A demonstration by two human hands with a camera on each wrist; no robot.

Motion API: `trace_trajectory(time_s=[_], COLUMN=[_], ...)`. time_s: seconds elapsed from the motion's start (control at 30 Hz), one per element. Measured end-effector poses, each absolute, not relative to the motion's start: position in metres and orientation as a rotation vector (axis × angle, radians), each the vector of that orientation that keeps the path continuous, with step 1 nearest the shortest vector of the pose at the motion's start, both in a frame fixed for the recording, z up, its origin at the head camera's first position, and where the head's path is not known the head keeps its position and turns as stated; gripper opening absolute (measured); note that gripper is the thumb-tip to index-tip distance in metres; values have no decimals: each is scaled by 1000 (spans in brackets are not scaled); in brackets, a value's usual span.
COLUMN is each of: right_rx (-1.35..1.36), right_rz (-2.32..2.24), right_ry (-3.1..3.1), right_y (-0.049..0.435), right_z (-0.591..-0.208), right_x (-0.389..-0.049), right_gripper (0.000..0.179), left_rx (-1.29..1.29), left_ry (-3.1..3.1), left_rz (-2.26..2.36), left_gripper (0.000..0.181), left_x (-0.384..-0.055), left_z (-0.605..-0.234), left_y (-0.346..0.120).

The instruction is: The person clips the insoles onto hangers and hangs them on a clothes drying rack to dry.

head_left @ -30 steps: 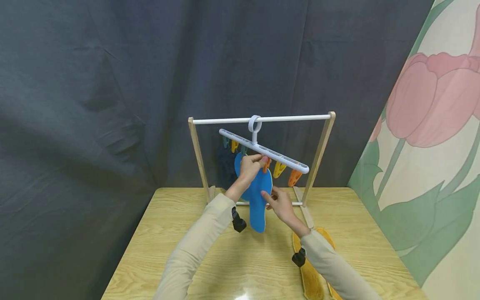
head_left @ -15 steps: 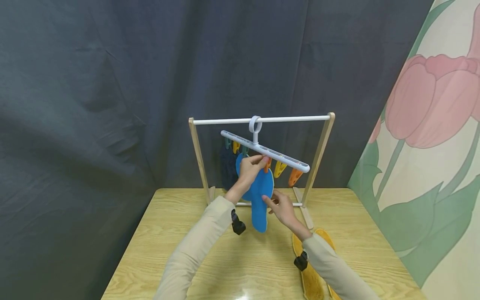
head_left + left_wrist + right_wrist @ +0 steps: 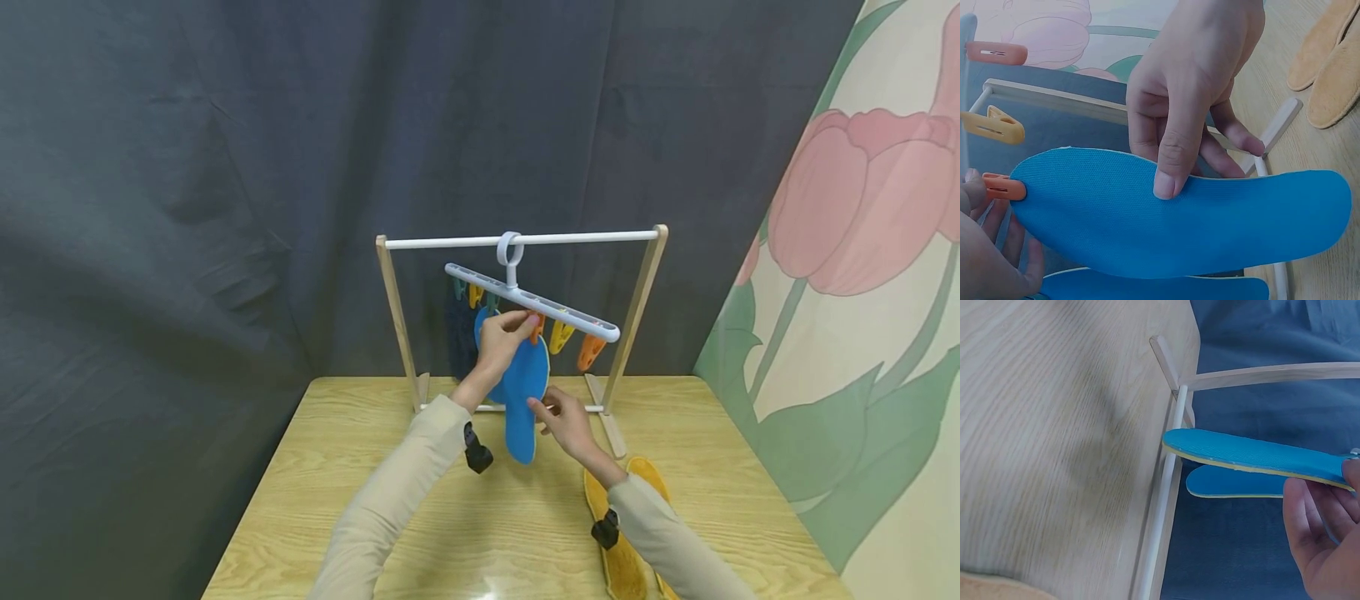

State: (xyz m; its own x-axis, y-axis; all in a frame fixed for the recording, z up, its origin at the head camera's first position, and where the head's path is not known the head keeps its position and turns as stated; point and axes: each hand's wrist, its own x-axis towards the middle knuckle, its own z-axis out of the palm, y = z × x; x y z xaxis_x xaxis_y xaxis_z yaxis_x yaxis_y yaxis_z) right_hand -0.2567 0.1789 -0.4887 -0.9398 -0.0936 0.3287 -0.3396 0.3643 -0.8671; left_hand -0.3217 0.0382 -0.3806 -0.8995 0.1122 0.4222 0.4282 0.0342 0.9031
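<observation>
A blue insole (image 3: 1179, 219) hangs from an orange clothespin (image 3: 1007, 187) on the pale blue hanger (image 3: 558, 312), its top end between the clothespin's jaws. My left hand (image 3: 501, 342) pinches that clothespin. Lower down, my right hand (image 3: 566, 423) pinches the insole's edge, thumb (image 3: 1169, 162) on the blue face and fingers behind. A second blue insole (image 3: 1235, 482) hangs behind the first, beneath a dark green clothespin (image 3: 492, 302). On the hanger's near end, a yellow clothespin (image 3: 561, 337) and another orange clothespin (image 3: 591, 352) hold nothing.
The hanger's ring loops over the white rod (image 3: 585, 237) of a wooden stand (image 3: 640, 308). A dark fuzzy item (image 3: 461, 342) hangs at the hanger's far end. Two tan fuzzy insoles (image 3: 626, 558) lie on the table (image 3: 300, 500) at right. A dark curtain (image 3: 225, 208) stands behind.
My right hand has slid slightly down the near insole's edge. The hanger has turned a little, and the insole has shifted slightly right. My left hand keeps its pinch on the orange clothespin.
</observation>
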Motion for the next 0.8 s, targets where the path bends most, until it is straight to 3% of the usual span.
trace_trajectory(time_s=[0.33, 0.5, 0.8], right_rx=[370, 353, 304], right_rz=[1600, 1609, 1610], right_ry=[-2432, -2452, -2481], right_y=[182, 183, 184], right_z=[-492, -495, -500], right_x=[-255, -255, -257], right_gripper=[19, 22, 26], left_rx=[-571, -555, -586], left_ry=[-2003, -2006, -1923], left_rz=[-1878, -1893, -1789], left_gripper=[31, 34, 20], left_x=[-322, -307, -315], left_z=[-386, -374, -389], left_y=[39, 36, 44])
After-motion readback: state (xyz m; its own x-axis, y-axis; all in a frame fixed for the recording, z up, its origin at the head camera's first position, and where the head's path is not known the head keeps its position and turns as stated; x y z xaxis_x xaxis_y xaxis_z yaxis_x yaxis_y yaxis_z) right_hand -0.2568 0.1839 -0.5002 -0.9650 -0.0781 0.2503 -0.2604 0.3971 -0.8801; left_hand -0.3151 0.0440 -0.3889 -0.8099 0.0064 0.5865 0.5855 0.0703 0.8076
